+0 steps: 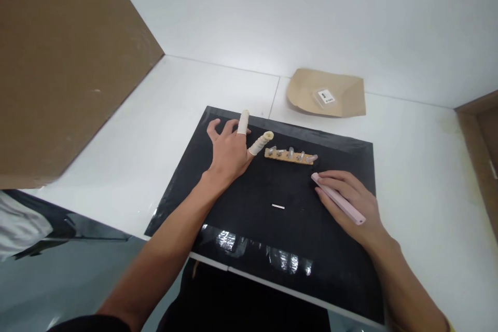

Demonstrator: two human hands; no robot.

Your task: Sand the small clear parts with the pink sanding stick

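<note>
My left hand [229, 153] rests at the upper left of the black mat [249, 202], fingers spread, with off-white finger cots on the thumb and index finger. Nothing shows in its grasp. My right hand [352, 202] is closed around a slim pale pink tool [340, 199], its tip pointing up and left. Between the hands lies a narrow tan strip [290, 157] carrying several small translucent pieces with metal bits. A short silvery rod [278, 206] lies on the mat below the strip.
Behind the mat, a brown paper piece [350, 94] on the white table [249, 89] holds a small clear case with a white label [326, 96]. A brown panel [78, 62] stands at the left, and a wooden edge [476, 166] runs along the right.
</note>
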